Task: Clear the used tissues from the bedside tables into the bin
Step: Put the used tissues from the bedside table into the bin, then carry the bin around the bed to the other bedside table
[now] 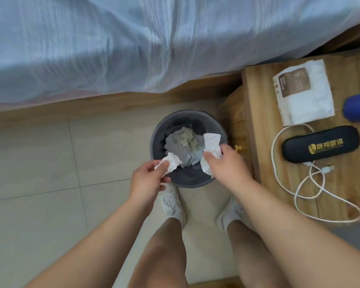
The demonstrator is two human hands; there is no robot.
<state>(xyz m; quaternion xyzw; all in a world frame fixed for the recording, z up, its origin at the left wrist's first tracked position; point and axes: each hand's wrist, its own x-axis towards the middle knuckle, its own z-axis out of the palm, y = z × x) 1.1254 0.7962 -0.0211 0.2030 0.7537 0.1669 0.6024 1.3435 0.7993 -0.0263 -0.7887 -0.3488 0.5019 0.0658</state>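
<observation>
A round grey bin [176,121] stands on the floor between the bed and a wooden bedside table [256,129], with crumpled paper inside. My left hand [148,179] pinches a small crumpled white tissue [172,163] over the bin's near rim. My right hand [227,163] grips a longer white tissue [211,146] above the bin's right side.
The bedside table holds a white tissue pack [303,92], a black glasses case [320,144], a white charging cable [299,190] and a blue object [357,107] at the right edge. The bed with a pale blue cover [133,44] fills the top. My feet stand just behind the bin.
</observation>
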